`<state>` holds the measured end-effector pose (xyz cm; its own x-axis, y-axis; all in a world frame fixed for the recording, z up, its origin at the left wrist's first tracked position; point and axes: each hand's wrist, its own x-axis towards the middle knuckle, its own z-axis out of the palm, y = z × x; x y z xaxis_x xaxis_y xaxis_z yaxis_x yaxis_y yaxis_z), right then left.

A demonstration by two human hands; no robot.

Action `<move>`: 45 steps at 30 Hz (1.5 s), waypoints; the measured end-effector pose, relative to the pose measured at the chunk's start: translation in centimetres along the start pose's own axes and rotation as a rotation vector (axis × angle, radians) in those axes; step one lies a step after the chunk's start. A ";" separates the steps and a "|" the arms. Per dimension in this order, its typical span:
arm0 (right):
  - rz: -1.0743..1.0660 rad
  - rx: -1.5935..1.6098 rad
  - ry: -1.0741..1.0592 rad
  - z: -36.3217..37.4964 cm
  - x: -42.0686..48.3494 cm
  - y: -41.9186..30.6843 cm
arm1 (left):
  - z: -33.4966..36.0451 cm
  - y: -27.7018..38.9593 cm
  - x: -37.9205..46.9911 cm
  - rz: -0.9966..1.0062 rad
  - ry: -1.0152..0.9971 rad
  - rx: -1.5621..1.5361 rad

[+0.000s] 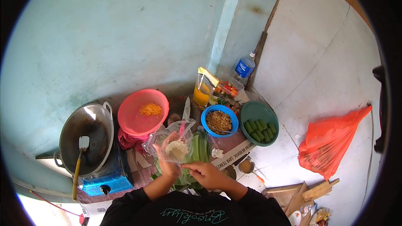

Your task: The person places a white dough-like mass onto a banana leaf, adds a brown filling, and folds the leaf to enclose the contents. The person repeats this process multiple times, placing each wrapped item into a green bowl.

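Observation:
A clear plastic bag with a pale, sticky mass [176,150] in it lies over my left hand [169,163], whose palm supports it from below. My right hand [202,172] is at the bag's near edge with its fingers curled; whether they pinch the plastic is not plain. Cut green leaves [200,147] lie beneath and beside the hands. Just beyond them, a kitchen knife [186,110] with a pink handle points away from me. The blue bowl [203,120] to the right holds brown crumbly filling and a spoon. A green basin [259,110] holds several green leaf-wrapped rolls.
At the left a wok [67,131] with a spatula [78,169] sits on a blue gas stove [108,183]. A pink basin [125,113] holds orange shreds. Behind stand an oil pouch [202,92], a tub of chopped vegetables [230,84] and a bottle [244,67]. A red bag [329,141] hangs right.

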<state>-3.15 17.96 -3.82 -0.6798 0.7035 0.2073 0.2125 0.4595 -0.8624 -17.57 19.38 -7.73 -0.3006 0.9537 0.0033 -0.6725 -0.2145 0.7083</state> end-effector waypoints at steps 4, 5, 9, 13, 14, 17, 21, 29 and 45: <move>0.363 0.437 -0.258 -1.8 -0.2 1.1 | -1.1 -0.1 0.9 -0.143 0.017 -0.064; 0.451 0.544 -0.295 -2.4 -0.3 1.0 | -1.3 0.0 1.3 -0.206 -0.001 -0.138; 0.009 -0.081 0.044 -3.1 -0.6 -0.7 | -1.5 0.3 1.7 -0.303 -0.031 -0.381; 0.241 -0.528 0.071 -2.0 -0.8 -2.6 | -0.7 1.0 1.5 -0.277 -0.090 -0.366; 0.277 -0.560 0.058 -1.6 -0.8 -2.9 | -0.4 1.1 1.4 -0.272 -0.075 -0.383; 0.317 -0.544 0.004 -1.1 -0.8 -2.9 | 0.4 1.4 0.7 -0.182 -0.064 -0.270; 0.260 -0.252 -0.048 -2.4 -0.6 -2.3 | 0.1 1.6 0.6 -0.284 -0.107 -0.276; 0.271 -0.338 -0.031 -1.0 -0.2 -2.4 | -1.7 -1.6 0.7 -0.317 -0.104 -0.344; 0.210 -0.430 -0.141 -1.3 -0.9 -2.8 | -1.0 0.5 1.0 -0.392 -0.040 -0.480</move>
<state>-2.26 16.75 -0.99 -0.6734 0.7382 -0.0400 0.6046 0.5188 -0.6044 -18.89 20.03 -8.07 0.0498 0.9858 -0.1601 -0.9597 0.0916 0.2658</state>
